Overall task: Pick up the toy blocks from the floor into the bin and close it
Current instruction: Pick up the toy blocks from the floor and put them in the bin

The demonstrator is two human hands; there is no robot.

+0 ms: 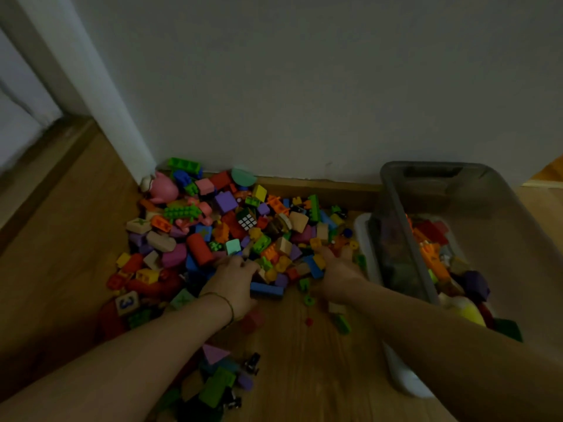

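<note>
L hand [236,278] & R hand [336,269] dig into the toy blocks [231,226] heaped on the floor [289,360], palms facing, prob. to scoop a batch. Fingertips are buried, so can't tell either grip. Bin [362,236] sits just right of the heap, lid [441,190] tilted up to receive them.

Toy blocks [243,239]: mixed red, orange, yellow, green, blue, purple, pink, cream. Pig toy [163,187] at the pile's far-left corner: pink. Half-disc [243,176] by the wall: teal. Puzzle cube [247,221]: black grid, white face. Number block [126,302]: cream, blue "3". Bin [457,190]: smoky grey, see-through. Floor [304,360]: brown wood grain. Band [227,303] on my left wrist: yellowish.
</note>
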